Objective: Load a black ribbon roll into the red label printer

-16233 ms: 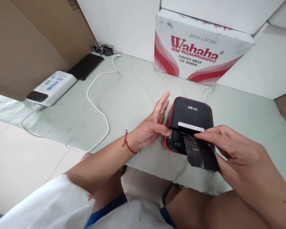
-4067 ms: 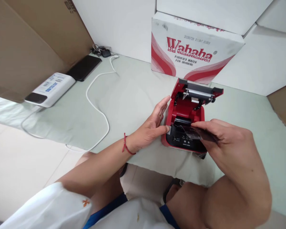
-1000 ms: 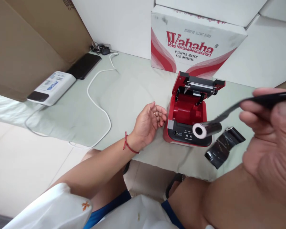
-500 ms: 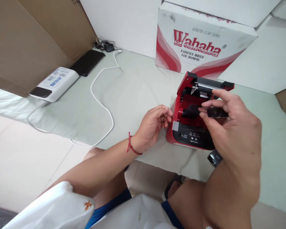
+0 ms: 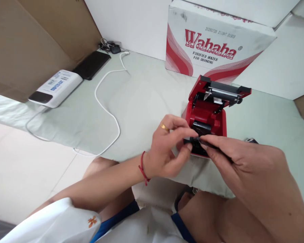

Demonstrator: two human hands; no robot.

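A small red and black label printer (image 5: 224, 122) sits on the cloth-covered table with its lid (image 5: 200, 88) raised. Inside its bay lies a shiny black roll (image 5: 202, 127). My right hand (image 5: 248, 165) pinches a thin dark strip (image 5: 219, 148) between thumb and fingers, just above the printer's front panel. Opposite it, my left hand (image 5: 167, 148) has thumb and fingertips closed at the strip's near end, over the front left corner. The fingertips of both hands almost meet and cover most of the panel.
Behind the printer stands a Wahaha water carton (image 5: 210, 44). To the left lie a white power bank (image 5: 62, 86), a black phone (image 5: 92, 64), keys (image 5: 110, 46) and a white cable (image 5: 103, 104). A small black cylinder (image 5: 251, 140) shows partly beyond my right hand.
My right hand has moved down and toward me from the open bay with the dark strip. My left hand has come from the printer's side to the strip over the front panel.
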